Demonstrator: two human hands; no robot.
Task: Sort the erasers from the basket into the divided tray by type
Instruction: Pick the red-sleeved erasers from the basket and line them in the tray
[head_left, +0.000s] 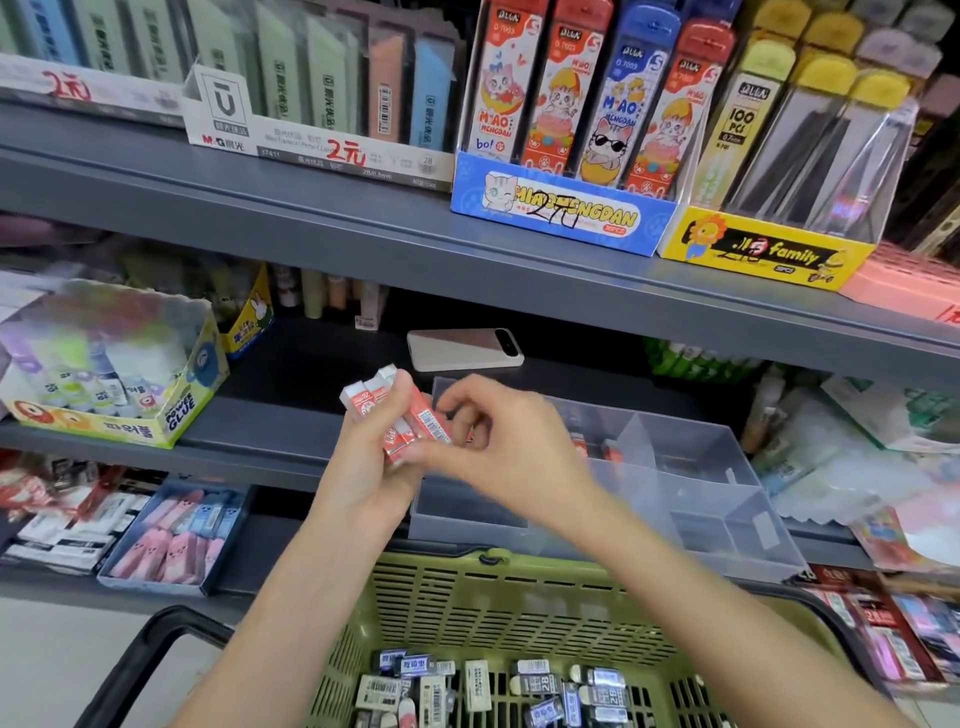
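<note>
- Red paper sleeves wrap the small white erasers (400, 415). Several are fanned upright in the left hand (363, 467), just above the middle of the view.
- That hand is wrapped round the stack, with the thumb across the front and the fingers curled behind.
- The right hand (514, 452) meets the stack from three o'clock with its fingers curled. Thumb and forefinger pinch the stack's lower end; which single block it has hold of is not clear.
- These blocks look light and firm with a little give, nothing fragile. The sleeves look smooth, so one could slip off its block if it were pulled by a bare white tip.
- Pinching across the broad faces of a sleeve, near its middle, should be the safest hold. A loose fan like this could spill if the grip eased.
- At three to four o'clock of the hands, the clear plastic divided tray (737, 467) sits on the shelf. A couple of red-sleeved pieces (597, 448) lie in one far compartment.
- At six o'clock is the green basket (519, 566), with dark- and pale-sleeved erasers (493, 686) jumbled on its floor.
- At twelve o'clock a phone (462, 349) lies flat on the shelf.
- At nine o'clock stands a glue-stick box (171, 410).
</note>
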